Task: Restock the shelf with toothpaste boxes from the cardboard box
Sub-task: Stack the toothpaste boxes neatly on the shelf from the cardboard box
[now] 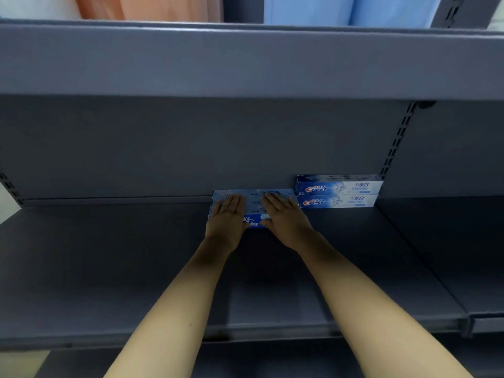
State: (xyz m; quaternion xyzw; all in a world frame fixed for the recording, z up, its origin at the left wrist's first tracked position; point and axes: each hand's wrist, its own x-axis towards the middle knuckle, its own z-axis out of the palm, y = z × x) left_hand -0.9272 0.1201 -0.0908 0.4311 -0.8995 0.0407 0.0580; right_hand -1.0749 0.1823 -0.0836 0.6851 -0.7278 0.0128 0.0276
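Blue toothpaste boxes (255, 199) lie against the back wall of the grey shelf (109, 268), near its middle. My left hand (227, 222) rests flat on top of them, fingers straight, toward their left end. My right hand (283, 219) lies flat on them too, just to the right, with its thumb at the front face. To the right, two more toothpaste boxes (338, 190) stand stacked against the back wall, labels facing me. The cardboard box is out of view.
The upper shelf's front edge (245, 61) overhangs above my hands. A slotted upright (398, 143) runs down the back wall at the right. A second shelf section (463, 255) adjoins on the right. Orange and blue cloth (313, 9) shows on the top shelf.
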